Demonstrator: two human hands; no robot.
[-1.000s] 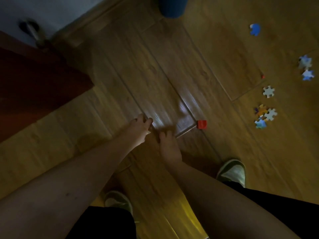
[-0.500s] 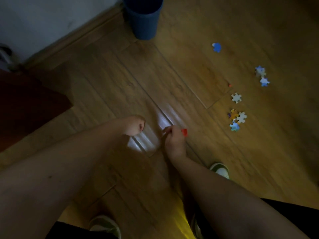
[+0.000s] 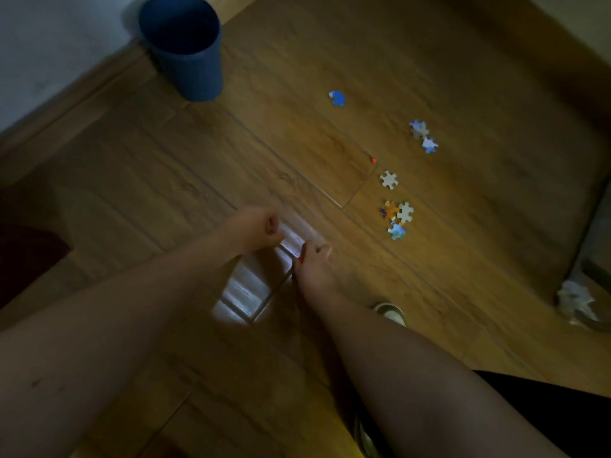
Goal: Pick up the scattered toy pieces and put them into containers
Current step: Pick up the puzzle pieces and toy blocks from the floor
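hands: right hand (image 3: 314, 259) curled round a red toy piece (image 3: 301, 258), only a sliver showing; left hand (image 3: 261, 230) fisted, contents unseen | step: carry level to blue bin (image 3: 185, 47) by the wall; release low inside | room: bare floor (image 3: 231, 153) between; puzzle pieces (image 3: 398, 216) lay scattered rightward

Blue cup (image 3: 185, 47): upright, open top, upper left of frame by wall. Blue puzzle piece (image 3: 337, 98) flat on floor, upper centre. Two pale-blue pieces (image 3: 424, 137) touching, upper right. White piece (image 3: 388, 180) right of centre; tiny red bit (image 3: 373, 160) just above-left. Cluster (image 3: 398, 217) of orange, white, blue pieces below it.
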